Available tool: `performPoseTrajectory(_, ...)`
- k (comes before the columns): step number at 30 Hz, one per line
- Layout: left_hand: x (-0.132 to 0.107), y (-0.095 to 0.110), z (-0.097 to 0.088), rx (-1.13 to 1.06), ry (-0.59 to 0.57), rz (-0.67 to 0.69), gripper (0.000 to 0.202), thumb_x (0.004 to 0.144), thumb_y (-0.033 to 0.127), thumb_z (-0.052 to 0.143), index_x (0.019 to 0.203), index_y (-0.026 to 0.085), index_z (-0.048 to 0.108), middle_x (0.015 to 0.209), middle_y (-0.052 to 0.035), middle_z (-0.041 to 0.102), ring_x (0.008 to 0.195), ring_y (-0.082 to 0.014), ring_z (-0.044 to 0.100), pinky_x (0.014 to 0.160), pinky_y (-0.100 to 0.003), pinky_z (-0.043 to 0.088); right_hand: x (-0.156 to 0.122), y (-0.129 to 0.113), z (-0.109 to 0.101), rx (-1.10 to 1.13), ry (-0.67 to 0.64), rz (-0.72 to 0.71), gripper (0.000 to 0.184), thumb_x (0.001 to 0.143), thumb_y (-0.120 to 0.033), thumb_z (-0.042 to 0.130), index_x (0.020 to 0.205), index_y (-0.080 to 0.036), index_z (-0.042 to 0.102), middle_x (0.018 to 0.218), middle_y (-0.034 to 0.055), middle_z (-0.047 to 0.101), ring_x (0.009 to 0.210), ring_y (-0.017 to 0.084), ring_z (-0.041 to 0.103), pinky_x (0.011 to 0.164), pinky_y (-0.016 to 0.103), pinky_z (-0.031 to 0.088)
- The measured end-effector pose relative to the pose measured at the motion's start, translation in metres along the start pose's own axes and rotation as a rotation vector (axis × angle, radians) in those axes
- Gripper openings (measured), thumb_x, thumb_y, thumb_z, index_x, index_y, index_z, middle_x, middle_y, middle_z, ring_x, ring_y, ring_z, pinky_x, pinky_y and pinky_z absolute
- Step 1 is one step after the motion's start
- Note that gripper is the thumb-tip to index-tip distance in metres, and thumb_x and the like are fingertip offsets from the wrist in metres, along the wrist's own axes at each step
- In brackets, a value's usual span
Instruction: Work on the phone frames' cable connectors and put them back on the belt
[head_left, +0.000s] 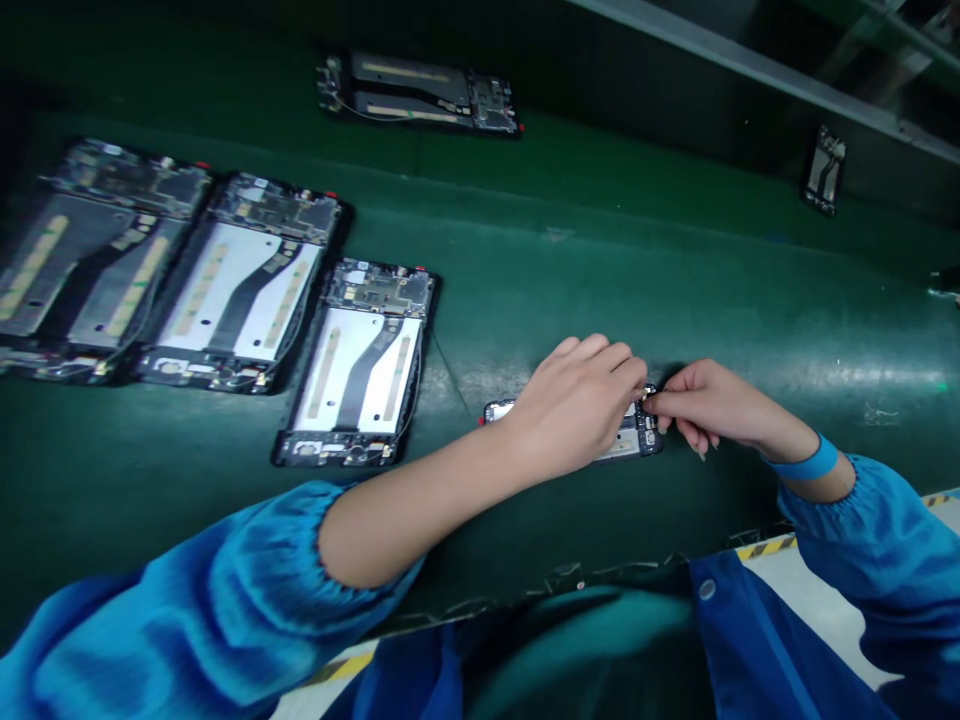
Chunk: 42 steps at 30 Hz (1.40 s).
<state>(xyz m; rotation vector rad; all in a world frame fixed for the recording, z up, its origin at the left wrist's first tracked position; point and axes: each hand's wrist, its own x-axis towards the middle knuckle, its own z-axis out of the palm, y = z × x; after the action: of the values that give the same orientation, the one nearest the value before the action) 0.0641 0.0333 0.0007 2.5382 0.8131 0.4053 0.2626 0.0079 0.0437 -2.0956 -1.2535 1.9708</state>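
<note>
An opened phone point(624, 445) lies sideways on the green mat, inner side up, largely covered by my left hand. My left hand point(585, 395) reaches across it with curled fingers, the tips at the phone's right end. From the right, my right hand point(705, 402) meets that same end, thumb and index finger pinched at its top corner. Whatever sits between the fingertips of either hand is too small or hidden to make out. A blue band point(806, 460) circles my right wrist.
Left of my hands lie three more opened phones, a near one point(379, 375), a middle one point(259, 285) and a far-left one point(97, 265). Another phone point(416, 95) rests at the back, and a small one point(823, 170) at back right. A metal rail point(735, 70) crosses the top right.
</note>
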Motion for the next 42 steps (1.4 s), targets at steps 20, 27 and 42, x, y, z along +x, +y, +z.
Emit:
performPoseTrajectory(20, 0.004, 0.004, 0.008, 0.111, 0.053, 0.001, 0.016, 0.097, 0.018, 0.049, 0.09, 0.016, 0.063, 0.087, -0.0062, 0.065, 0.081, -0.0238, 0.055, 0.072, -0.039, 0.035, -0.001, 0.004, 0.013, -0.393, 0.274, -0.241, 0.042, 0.085, -0.027, 0.061, 0.046, -0.02, 0.049, 0.039, -0.0061, 0.035, 0.039, 0.007, 0.03, 0.041, 0.027, 0.02)
performPoseTrajectory(27, -0.018, 0.005, -0.008, 0.108, 0.188, 0.057, 0.025, 0.103, 0.031, 0.049, 0.111, 0.02, 0.07, 0.113, -0.0096, 0.07, 0.105, -0.0285, 0.059, 0.085, -0.044, 0.04, -0.025, 0.03, 0.001, -0.223, 0.494, -0.736, 0.029, 0.103, -0.033, 0.052, 0.092, -0.02, 0.076, 0.08, 0.0023, 0.061, 0.08, 0.016, 0.06, 0.073, 0.03, 0.046)
performPoseTrajectory(42, -0.044, -0.003, -0.008, 0.13, 0.0, 0.143, 0.054, 0.101, 0.057, 0.051, 0.145, 0.027, 0.058, 0.163, -0.0137, 0.041, 0.146, -0.0413, 0.04, 0.117, -0.065, 0.028, -0.016, 0.051, -0.008, -0.658, 0.555, -0.922, 0.036, 0.102, -0.027, 0.056, 0.067, -0.021, 0.055, 0.06, 0.0003, 0.052, 0.058, 0.016, 0.05, 0.058, 0.033, 0.039)
